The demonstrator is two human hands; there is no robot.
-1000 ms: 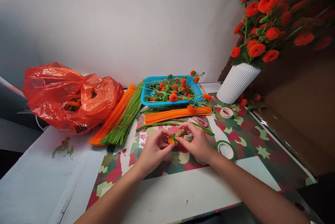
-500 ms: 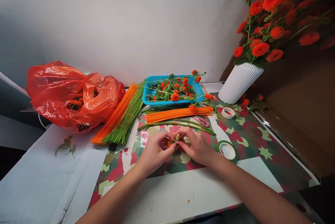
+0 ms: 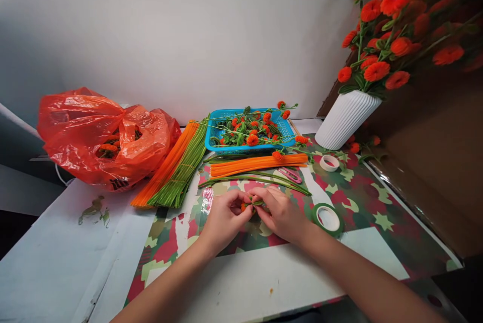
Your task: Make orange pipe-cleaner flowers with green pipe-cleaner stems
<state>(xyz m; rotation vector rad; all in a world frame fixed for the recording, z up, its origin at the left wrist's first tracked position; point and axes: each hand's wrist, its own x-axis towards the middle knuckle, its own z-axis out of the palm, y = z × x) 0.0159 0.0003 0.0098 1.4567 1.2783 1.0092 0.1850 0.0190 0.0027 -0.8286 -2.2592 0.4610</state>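
Observation:
Between my two hands is a small orange pipe-cleaner flower [image 3: 244,207] with green at its base, mostly covered by fingers. My left hand [image 3: 225,216] pinches the flower from the left. My right hand [image 3: 281,212] has its thumb and index finger closed on the green part [image 3: 258,203] at the flower's base. Just beyond the hands lie green pipe cleaners [image 3: 260,179], a bundle of orange pipe cleaners [image 3: 256,163] and a pink utility knife [image 3: 290,175]. A roll of green tape [image 3: 341,223] sits beside my right wrist.
A blue basket [image 3: 213,134] of flowers and leaves stands at the back. Left are an orange plastic bag [image 3: 83,137] and orange and green pipe-cleaner bundles [image 3: 177,172]. On the right are a white vase [image 3: 345,119] of orange flowers and a white tape roll [image 3: 329,163].
My right hand has turned slightly and its fingers have shifted over the flower. The green part, pointing up before, now lies more sideways. My left hand stays nearly still.

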